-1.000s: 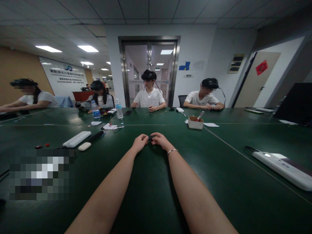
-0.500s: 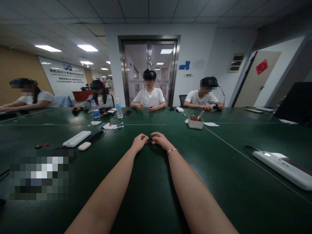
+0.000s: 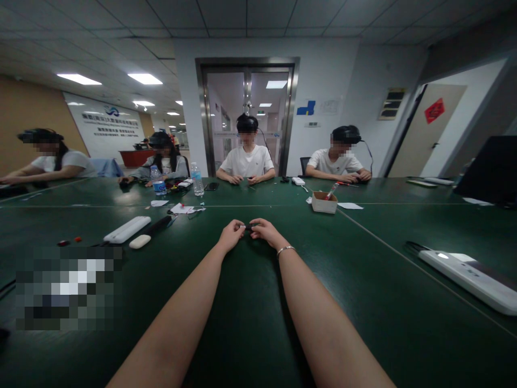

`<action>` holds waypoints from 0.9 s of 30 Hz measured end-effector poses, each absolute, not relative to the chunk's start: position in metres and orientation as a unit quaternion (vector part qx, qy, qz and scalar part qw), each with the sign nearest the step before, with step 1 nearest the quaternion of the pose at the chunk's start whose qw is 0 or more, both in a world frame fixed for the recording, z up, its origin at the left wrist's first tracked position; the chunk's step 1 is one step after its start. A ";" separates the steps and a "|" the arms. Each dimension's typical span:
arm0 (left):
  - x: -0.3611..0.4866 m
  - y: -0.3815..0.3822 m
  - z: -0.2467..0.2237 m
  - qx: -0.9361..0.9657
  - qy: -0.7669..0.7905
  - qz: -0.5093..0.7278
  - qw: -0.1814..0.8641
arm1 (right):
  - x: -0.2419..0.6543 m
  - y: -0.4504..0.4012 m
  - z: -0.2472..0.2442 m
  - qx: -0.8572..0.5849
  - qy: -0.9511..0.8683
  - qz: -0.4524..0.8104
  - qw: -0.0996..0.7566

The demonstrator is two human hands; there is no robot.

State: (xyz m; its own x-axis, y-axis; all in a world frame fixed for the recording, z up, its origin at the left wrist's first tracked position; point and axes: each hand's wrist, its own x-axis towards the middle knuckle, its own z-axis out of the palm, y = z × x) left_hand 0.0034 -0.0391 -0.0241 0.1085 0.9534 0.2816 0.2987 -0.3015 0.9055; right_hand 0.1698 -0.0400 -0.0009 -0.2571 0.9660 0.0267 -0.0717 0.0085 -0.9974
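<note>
Both my hands meet in front of me, low over the green table (image 3: 258, 285). Between their fingertips is a small dark piece with a silvery end (image 3: 247, 227), too small for me to tell its kind. My left hand (image 3: 231, 235) pinches it at the silvery end, fingers closed. On the dark end, the thumb and fingers of my right hand (image 3: 265, 231) are closed in a pinch. A silver bracelet (image 3: 286, 248) circles my right wrist. The fingers partly hide the piece.
Left of my arms lie a white power bank (image 3: 127, 230), a white oval case (image 3: 140, 241) and a blurred-out device (image 3: 68, 291). Ahead stands a small open box (image 3: 324, 203); two water bottles (image 3: 197, 180) are farther back. A white device (image 3: 470, 277) lies right. Several people sit opposite.
My left hand has shifted up very slightly, and more of the silvery end shows. Across the table at right, a person's hands have moved, and a red thin item now shows near them.
</note>
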 end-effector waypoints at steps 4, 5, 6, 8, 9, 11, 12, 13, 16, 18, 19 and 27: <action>0.004 -0.037 -0.025 0.656 0.485 0.460 0.351 | 0.170 -0.041 -0.001 -0.410 -0.551 0.570 0.452; 0.004 -0.037 -0.024 0.655 0.491 0.458 0.347 | 0.170 -0.041 -0.001 -0.409 -0.552 0.569 0.451; 0.004 -0.036 -0.024 0.654 0.499 0.456 0.340 | 0.170 -0.041 -0.001 -0.409 -0.554 0.569 0.450; 0.003 -0.037 -0.023 0.657 0.517 0.446 0.318 | 0.170 -0.040 -0.001 -0.409 -0.556 0.567 0.449; 0.003 -0.037 -0.023 0.661 0.527 0.438 0.304 | 0.170 -0.040 -0.002 -0.409 -0.558 0.566 0.449; 0.002 -0.039 -0.021 0.671 0.542 0.423 0.277 | 0.170 -0.039 -0.002 -0.408 -0.559 0.566 0.448; 0.001 -0.040 -0.020 0.675 0.546 0.418 0.267 | 0.171 -0.039 -0.003 -0.407 -0.559 0.567 0.448; 0.001 -0.041 -0.019 0.677 0.549 0.415 0.262 | 0.171 -0.038 -0.003 -0.404 -0.559 0.568 0.448; 0.002 -0.043 -0.018 0.668 0.545 0.419 0.285 | 0.171 -0.038 -0.004 -0.403 -0.557 0.571 0.448; 0.002 -0.042 -0.018 0.659 0.527 0.432 0.319 | 0.170 -0.038 -0.004 -0.406 -0.554 0.571 0.449; 0.003 -0.042 -0.018 0.655 0.517 0.441 0.331 | 0.170 -0.038 -0.003 -0.409 -0.552 0.571 0.450; 0.003 -0.045 -0.015 0.655 0.489 0.464 0.340 | 0.171 -0.038 -0.003 -0.403 -0.553 0.573 0.450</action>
State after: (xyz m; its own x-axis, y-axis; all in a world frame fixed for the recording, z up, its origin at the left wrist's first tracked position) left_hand 0.0032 -0.0452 -0.0153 0.0897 0.9571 0.2756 0.3253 -0.2897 0.9001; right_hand 0.1706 -0.0380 -0.0030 -0.2690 0.9625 0.0357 -0.0700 0.0175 -0.9974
